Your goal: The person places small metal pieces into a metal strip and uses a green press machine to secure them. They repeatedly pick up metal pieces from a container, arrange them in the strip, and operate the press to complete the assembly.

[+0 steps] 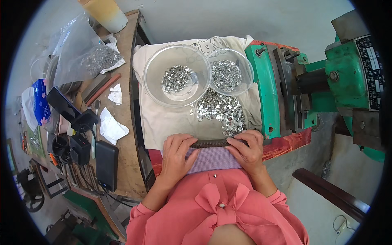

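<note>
head view showed a dark bar (210, 143) with a row of small notches, held between two bare hands. the left hand (175, 150) had its fingers and thumb clamped on the bar's left part. the right hand (250, 148) had its thumb and fingers clamped on the bar too, more to the right. the bar's middle showed in the gap between the two sets of fingertips. the notches were too small to tell if anything sat in them.

just past the right fingertips lay a heap of shiny bits (220, 108) on a pale cloth (157, 122). farther past the fingers stood a big clear tub (157, 67) with more bits in it, and to its right a small clear tub (246, 73) with thin silver pieces in it. a purple mat (214, 159) lay on the near side of the fingers. to the right of the right fingers, and farther off, stood a green machine (265, 98).

it seemed best to hold the bar level, with the same soft squeeze on both sides, so it would not tip. it was likely smart to leave the middle free of fingers, so the eyes could check each notch. a bump from the right fingers could have spread the heap, and a quick twist could have shaken loose anything small in the bar.
</note>
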A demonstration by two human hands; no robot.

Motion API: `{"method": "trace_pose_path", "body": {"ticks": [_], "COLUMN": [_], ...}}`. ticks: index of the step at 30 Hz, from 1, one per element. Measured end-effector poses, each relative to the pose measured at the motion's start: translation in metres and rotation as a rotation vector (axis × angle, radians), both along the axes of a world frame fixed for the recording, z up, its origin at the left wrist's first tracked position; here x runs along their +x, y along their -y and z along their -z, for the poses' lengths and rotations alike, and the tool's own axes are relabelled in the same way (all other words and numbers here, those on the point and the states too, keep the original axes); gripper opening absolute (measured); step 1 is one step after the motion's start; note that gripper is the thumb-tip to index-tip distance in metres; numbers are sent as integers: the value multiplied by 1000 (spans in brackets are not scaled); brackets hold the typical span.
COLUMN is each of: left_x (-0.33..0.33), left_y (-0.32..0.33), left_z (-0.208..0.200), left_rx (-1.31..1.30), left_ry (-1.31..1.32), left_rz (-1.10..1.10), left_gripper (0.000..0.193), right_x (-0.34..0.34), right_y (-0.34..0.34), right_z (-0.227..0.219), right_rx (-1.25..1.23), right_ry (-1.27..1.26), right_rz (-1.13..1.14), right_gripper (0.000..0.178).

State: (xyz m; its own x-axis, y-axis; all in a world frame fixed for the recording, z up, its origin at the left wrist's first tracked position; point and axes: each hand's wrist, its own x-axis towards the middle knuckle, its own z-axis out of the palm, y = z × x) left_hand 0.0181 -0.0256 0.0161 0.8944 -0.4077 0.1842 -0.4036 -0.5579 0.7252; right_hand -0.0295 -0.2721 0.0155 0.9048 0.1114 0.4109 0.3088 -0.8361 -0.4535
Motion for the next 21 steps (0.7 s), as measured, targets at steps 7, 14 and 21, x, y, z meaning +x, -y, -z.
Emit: {"method": "trace_pose_path", "body": {"ticks": [7,14,21], "left_x": [-1,0,-1], "left_y": [-1,2,4], "left_z": [2,1,5], "left_rx": [-8,-16,1], "left_ry": [-28,-12,7], "left_rz": [-3,-26,-40], "left_gripper": [38,30,27], "right_x": [0,-1,-3], "right_y": [0,1,2], "right_z": [-1,0,4], "right_rx": [-1,-3,23], "right_ry": [-9,-6,-13], "right_rz": [-2,-2,-6], "right_gripper": [36,35,35]}}
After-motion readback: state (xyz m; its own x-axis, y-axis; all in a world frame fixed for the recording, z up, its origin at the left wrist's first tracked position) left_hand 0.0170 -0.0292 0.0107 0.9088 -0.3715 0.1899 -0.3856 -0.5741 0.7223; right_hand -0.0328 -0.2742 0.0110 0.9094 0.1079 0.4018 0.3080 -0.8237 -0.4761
